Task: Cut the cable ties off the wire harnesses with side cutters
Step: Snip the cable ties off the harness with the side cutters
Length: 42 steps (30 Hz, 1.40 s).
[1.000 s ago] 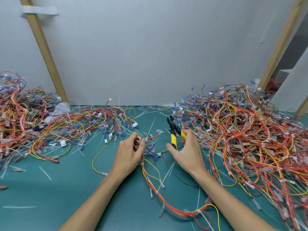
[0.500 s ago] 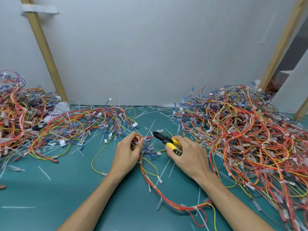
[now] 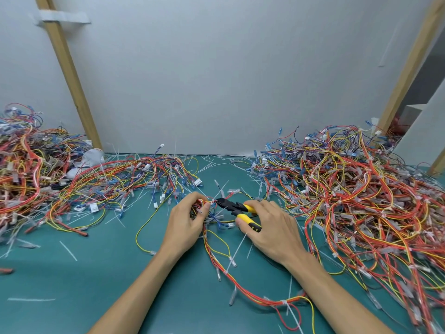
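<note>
My left hand (image 3: pixel 185 222) grips a bundled end of a red, yellow and blue wire harness (image 3: pixel 243 288) that trails down across the green mat. My right hand (image 3: pixel 272 230) holds the side cutters (image 3: pixel 237 208) by their yellow and black handles. The black jaws point left and sit at a white cable tie (image 3: pixel 213 202) on the bundle, right beside my left fingertips. Another white tie (image 3: pixel 285 303) sits lower on the same harness.
A big heap of harnesses (image 3: pixel 349 194) covers the right side of the green mat (image 3: pixel 96 280). More harnesses (image 3: pixel 48 177) lie piled at the left and back. Cut white tie pieces (image 3: pixel 68 250) are scattered about. A grey wall with wooden posts (image 3: pixel 69 75) stands behind.
My right hand swung the cutters from pointing up to pointing left, then moved the jaws onto the bundle held by my left hand. My left hand stayed in place.
</note>
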{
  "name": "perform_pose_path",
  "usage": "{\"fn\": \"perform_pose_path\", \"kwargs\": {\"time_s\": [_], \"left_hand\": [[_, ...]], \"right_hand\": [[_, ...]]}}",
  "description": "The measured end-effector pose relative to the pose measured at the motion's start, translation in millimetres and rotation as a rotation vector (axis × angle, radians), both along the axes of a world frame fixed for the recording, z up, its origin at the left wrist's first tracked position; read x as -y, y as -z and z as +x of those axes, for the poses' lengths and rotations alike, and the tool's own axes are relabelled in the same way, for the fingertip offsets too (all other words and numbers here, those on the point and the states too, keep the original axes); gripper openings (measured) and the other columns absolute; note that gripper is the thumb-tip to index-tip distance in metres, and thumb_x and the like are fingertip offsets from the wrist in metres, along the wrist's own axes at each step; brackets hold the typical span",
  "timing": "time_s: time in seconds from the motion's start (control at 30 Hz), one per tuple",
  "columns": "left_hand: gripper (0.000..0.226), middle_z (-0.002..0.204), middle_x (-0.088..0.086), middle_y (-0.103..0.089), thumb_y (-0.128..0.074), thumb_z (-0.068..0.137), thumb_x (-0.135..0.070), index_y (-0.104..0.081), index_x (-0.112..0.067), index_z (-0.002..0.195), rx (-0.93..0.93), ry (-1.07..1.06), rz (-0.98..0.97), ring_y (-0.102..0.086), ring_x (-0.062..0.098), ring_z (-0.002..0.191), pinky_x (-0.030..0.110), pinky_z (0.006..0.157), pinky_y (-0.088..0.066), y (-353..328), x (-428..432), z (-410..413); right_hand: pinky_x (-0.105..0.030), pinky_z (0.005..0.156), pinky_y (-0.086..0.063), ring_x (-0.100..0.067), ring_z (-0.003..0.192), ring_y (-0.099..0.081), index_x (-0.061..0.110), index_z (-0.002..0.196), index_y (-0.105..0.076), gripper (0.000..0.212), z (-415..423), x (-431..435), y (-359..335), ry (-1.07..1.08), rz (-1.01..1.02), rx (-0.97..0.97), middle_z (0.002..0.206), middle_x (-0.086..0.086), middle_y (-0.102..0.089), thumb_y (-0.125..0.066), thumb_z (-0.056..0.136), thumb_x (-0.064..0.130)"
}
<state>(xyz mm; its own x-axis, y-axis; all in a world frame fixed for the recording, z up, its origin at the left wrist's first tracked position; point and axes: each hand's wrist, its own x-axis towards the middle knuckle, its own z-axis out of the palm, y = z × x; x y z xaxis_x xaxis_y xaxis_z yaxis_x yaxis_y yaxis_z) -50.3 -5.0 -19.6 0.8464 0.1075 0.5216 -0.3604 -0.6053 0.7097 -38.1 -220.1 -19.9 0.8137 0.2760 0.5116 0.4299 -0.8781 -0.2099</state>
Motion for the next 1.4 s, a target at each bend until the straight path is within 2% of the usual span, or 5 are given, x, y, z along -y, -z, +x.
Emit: {"fn": "perform_pose_path", "kwargs": {"time_s": [0.27,0.5,0.83,1.13,1.4], "left_hand": [[0.008,0.063,-0.006,-0.053,-0.061,0.094,-0.020,-0.061,-0.017,0.086,0.002,0.009,0.023,-0.050,0.004,0.065,0.013,0.058,-0.035,-1.9,0.1,-1.3],[0.005,0.069,-0.011,-0.055,-0.062,0.092,-0.015,-0.062,-0.016,0.088,0.013,0.002,0.073,-0.051,0.001,0.072,0.011,0.062,-0.035,-3.1,0.2,-1.8],[0.009,0.073,-0.010,-0.056,-0.064,0.091,-0.013,-0.061,-0.019,0.086,0.057,0.023,0.098,-0.051,0.002,0.074,0.011,0.064,-0.035,-0.6,0.0,-0.5],[0.008,0.074,-0.009,-0.057,-0.065,0.091,-0.014,-0.061,-0.019,0.086,0.055,0.022,0.104,-0.052,0.004,0.077,0.010,0.065,-0.036,0.0,-0.5,-0.7],[0.009,0.071,-0.009,-0.057,-0.066,0.090,-0.017,-0.060,-0.020,0.083,0.044,0.006,0.122,-0.053,0.003,0.078,0.010,0.066,-0.037,-2.1,0.8,-3.0]], "right_hand": [[-0.029,0.070,-0.045,-0.011,0.093,-0.054,0.035,0.116,-0.057,0.049,-1.0,-1.1,0.3,-0.019,0.026,-0.015,0.097,0.012,-0.060,-0.040,0.086,0.069],[-0.029,0.069,-0.046,-0.010,0.093,-0.053,0.035,0.115,-0.056,0.045,-1.5,-1.8,-1.3,-0.028,0.059,-0.003,0.099,0.013,-0.060,-0.041,0.087,0.068],[-0.032,0.065,-0.047,-0.014,0.087,-0.058,0.032,0.113,-0.061,0.049,-4.5,-2.8,-4.6,-0.043,0.044,-0.031,0.089,0.010,-0.060,-0.042,0.086,0.067],[-0.029,0.059,-0.039,-0.015,0.078,-0.059,0.032,0.112,-0.063,0.041,-3.2,-3.0,-7.3,-0.045,0.012,-0.053,0.080,0.009,-0.059,-0.053,0.087,0.063],[-0.027,0.056,-0.037,-0.014,0.074,-0.059,0.033,0.111,-0.064,0.043,-3.6,-3.5,-7.1,-0.046,-0.010,-0.036,0.078,0.010,-0.059,-0.049,0.087,0.065]]}}
